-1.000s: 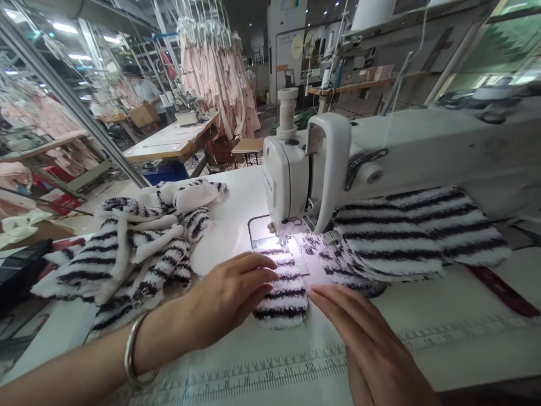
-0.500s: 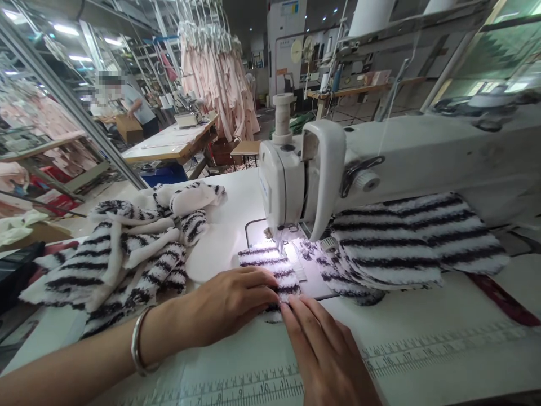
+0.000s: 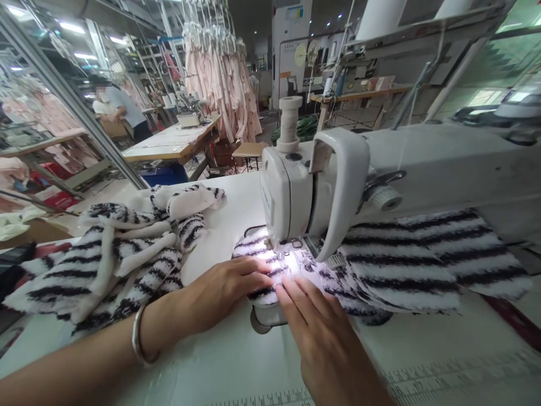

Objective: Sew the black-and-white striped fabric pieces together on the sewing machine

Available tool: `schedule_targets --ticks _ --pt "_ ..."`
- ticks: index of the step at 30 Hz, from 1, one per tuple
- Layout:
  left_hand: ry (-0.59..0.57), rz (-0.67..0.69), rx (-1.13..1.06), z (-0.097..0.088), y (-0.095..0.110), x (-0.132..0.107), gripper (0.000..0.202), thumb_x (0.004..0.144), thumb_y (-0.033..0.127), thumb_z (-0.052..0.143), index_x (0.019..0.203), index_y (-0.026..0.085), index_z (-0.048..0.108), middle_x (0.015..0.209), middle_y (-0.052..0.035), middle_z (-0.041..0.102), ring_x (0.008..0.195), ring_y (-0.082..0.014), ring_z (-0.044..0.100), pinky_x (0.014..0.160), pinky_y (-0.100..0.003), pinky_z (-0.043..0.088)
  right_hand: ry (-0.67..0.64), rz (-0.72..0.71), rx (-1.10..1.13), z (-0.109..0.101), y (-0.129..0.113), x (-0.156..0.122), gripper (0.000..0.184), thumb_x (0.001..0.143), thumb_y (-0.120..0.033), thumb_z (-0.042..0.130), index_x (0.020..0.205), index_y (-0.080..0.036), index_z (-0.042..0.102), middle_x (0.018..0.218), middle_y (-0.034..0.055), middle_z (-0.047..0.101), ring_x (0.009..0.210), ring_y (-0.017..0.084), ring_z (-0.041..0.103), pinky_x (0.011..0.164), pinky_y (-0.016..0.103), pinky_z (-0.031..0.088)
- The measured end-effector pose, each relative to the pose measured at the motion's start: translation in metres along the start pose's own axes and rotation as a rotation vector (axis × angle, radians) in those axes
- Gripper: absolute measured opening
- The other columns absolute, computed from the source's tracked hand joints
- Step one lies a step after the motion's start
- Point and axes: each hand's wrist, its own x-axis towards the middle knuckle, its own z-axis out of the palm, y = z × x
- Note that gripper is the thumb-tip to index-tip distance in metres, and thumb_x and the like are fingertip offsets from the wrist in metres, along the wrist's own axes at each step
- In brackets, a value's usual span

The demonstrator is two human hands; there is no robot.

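A small black-and-white striped fleece piece (image 3: 250,246) lies flat beneath the needle area of a white sewing machine (image 3: 282,194), lit by its lamp. My left hand (image 3: 224,290), a silver bangle on its wrist, rests on the fleece's left part with fingers stretched out flat; its thumb is hidden. Just right of it, my right hand (image 3: 321,332) is laid on the near right edge of the fleece, fingers extended side by side. The fingertips of both hands almost meet in front of the presser foot. Neither hand visibly pinches the cloth.
A heap of striped fleece pieces (image 3: 84,276) lies left on the table. Stacked striped panels (image 3: 406,265) sit under the machine arm. A ruler strip (image 3: 439,380) runs along the front edge. Behind are hanging pink garments (image 3: 222,84) and a person (image 3: 122,107) at another table.
The fleece piece has moved away from me, farther under the machine head, and both hands have moved slightly forward with it. The view has shifted a little.
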Motion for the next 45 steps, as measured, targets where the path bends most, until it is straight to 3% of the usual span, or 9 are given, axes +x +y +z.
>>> schedule_targets --ticks 4,9,12,15,21,28,34,41,45 --pt "0.025 -0.034 0.038 0.003 0.001 0.002 0.029 0.097 0.015 0.037 0.119 0.017 0.056 0.114 -0.0123 0.061 0.109 -0.0198 0.057 0.093 -0.036 0.05 -0.064 0.021 0.063 -0.001 0.012 0.008 0.059 0.076 0.006 0.029 0.12 -0.019 0.059 0.117 0.0062 0.061 0.113 0.02 0.049 0.09 0.037 0.04" --pt "0.017 -0.134 0.175 0.011 0.011 0.005 0.026 0.096 0.016 0.037 0.113 0.016 0.058 0.095 -0.0093 0.061 0.093 -0.0203 0.058 0.08 -0.036 0.052 -0.201 0.016 0.029 -0.017 0.027 0.027 0.056 0.073 0.006 0.035 0.112 -0.022 0.063 0.086 0.0054 0.058 0.086 0.019 0.054 0.075 0.034 0.049" --pt "-0.008 -0.184 0.281 0.014 0.017 0.009 0.023 0.095 0.016 0.037 0.103 0.014 0.059 0.089 -0.0075 0.059 0.081 -0.0205 0.057 0.073 -0.037 0.051 -0.186 -0.019 -0.012 -0.019 0.024 0.03 0.049 0.076 0.004 0.034 0.106 -0.018 0.066 0.093 0.0069 0.061 0.086 0.02 0.056 0.073 0.033 0.05" --pt "-0.067 -0.207 0.35 0.009 0.017 0.014 0.02 0.094 0.018 0.04 0.089 0.013 0.058 0.081 -0.0063 0.058 0.072 -0.0201 0.054 0.066 -0.037 0.049 -0.062 -0.073 -0.016 -0.012 0.008 0.022 0.051 0.077 0.004 0.029 0.115 -0.008 0.061 0.114 0.0108 0.062 0.106 0.023 0.052 0.085 0.037 0.045" --pt "-0.117 -0.13 0.21 -0.005 0.008 0.01 0.023 0.095 0.01 0.036 0.095 0.015 0.059 0.09 -0.0063 0.059 0.084 -0.0181 0.054 0.078 -0.034 0.047 -0.056 0.073 -0.047 0.002 -0.016 -0.002 0.054 0.079 0.001 0.028 0.121 -0.016 0.057 0.117 0.0016 0.063 0.114 0.021 0.047 0.085 0.04 0.037" --pt "-0.01 -0.202 0.238 0.01 0.016 0.005 0.016 0.091 0.012 0.044 0.099 0.014 0.058 0.09 -0.0075 0.058 0.079 -0.0195 0.054 0.069 -0.034 0.05 -0.101 0.02 0.053 -0.004 0.014 0.001 0.058 0.083 0.003 0.023 0.124 -0.023 0.054 0.129 -0.0037 0.056 0.121 0.018 0.042 0.092 0.039 0.035" --pt "0.029 -0.278 0.271 0.018 0.026 0.01 0.012 0.088 0.015 0.051 0.097 0.013 0.06 0.094 -0.0091 0.057 0.08 -0.021 0.054 0.068 -0.037 0.052 -0.252 0.027 0.238 -0.019 0.024 0.021 0.049 0.084 0.001 0.025 0.111 -0.018 0.061 0.108 0.0078 0.058 0.105 0.021 0.049 0.087 0.038 0.045" --pt "-0.017 -0.077 0.109 0.0 0.007 0.009 0.022 0.093 0.012 0.041 0.106 0.014 0.059 0.099 -0.0093 0.061 0.092 -0.0188 0.057 0.083 -0.034 0.05 -0.144 0.056 0.053 -0.011 0.0 0.014 0.06 0.072 0.009 0.031 0.119 -0.016 0.059 0.091 0.0072 0.055 0.084 0.021 0.05 0.065 0.035 0.047" --pt "-0.014 -0.081 0.039 -0.001 0.003 0.0 0.023 0.09 0.008 0.044 0.107 0.016 0.057 0.104 -0.0086 0.061 0.096 -0.0174 0.057 0.084 -0.031 0.05 -0.201 0.071 0.053 -0.01 0.007 0.015 0.06 0.071 0.01 0.032 0.115 -0.019 0.061 0.091 0.0065 0.054 0.085 0.021 0.05 0.069 0.036 0.047"
